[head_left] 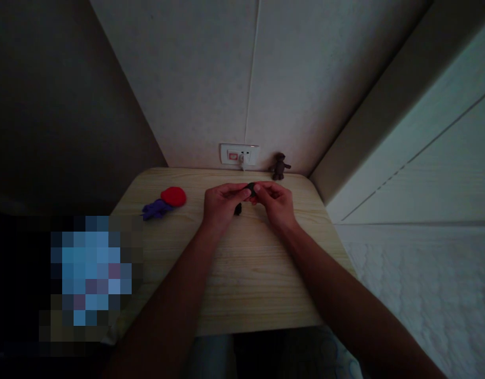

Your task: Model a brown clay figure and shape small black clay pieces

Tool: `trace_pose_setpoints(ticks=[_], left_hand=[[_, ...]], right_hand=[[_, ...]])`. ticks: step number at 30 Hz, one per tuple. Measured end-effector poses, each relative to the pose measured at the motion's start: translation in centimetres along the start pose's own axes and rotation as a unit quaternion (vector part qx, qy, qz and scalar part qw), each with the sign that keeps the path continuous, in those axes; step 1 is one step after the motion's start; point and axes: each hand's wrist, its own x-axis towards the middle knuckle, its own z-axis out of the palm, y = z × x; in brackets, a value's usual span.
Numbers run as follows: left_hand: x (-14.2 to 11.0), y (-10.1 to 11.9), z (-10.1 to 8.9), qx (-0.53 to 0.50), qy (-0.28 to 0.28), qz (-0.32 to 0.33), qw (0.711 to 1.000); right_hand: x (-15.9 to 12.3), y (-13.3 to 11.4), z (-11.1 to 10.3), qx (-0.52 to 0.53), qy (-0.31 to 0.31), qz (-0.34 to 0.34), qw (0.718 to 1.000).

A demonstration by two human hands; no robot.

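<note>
At the left of the one pale, wood-grained table (261, 284), whose far corners are rounded, lies one purple piece (157, 209), matte and lumpy with several uneven lobes, its long axis running from near left to far right. Touching its far right end is one red disc (174, 196), flat, smooth and roughly round.

Next comes the left hand (221, 204), palm inward, its thumb and fingers pinching one small dark lump (251, 188). This lump is over the far middle of the table, between the two sets of fingertips; it looks matte and rounded, but the fingers cover so much that which way it points, and its long axis, cannot be told. Just beside the left hand is one black piece (238, 209), small and irregular, slightly longer from near to far than across.

Beyond, on the patterned wall (203, 79), is one white socket plate (224, 153) with one pale plug (242, 159) in it.

The right hand (280, 204) grips the same dark lump from the right, thumb on top. Farther right, at the far edge, one dark brown figure (279, 167) stands upright near the wall, with a rounded head, outstretched arms and two stubby legs.
</note>
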Motion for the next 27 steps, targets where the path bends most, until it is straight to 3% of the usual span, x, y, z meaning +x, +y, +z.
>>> trace_pose_setpoints(ticks=[11, 20, 27], left_hand=[[0.0, 0.1, 0.0, 0.003, -0.014, -0.023, 1.0], [-0.2, 0.2, 0.3, -0.023, -0.022, -0.019, 0.999], [-0.5, 1.0, 0.6, -0.084, -0.063, -0.07, 0.992]], right_hand=[[-0.2, -0.8, 0.1, 0.007, -0.077, 0.007, 0.997], [-0.1, -0.4, -0.2, 0.017, -0.048, 0.014, 0.999], [0.0, -0.2, -0.2, -0.006, -0.026, -0.004, 1.0]])
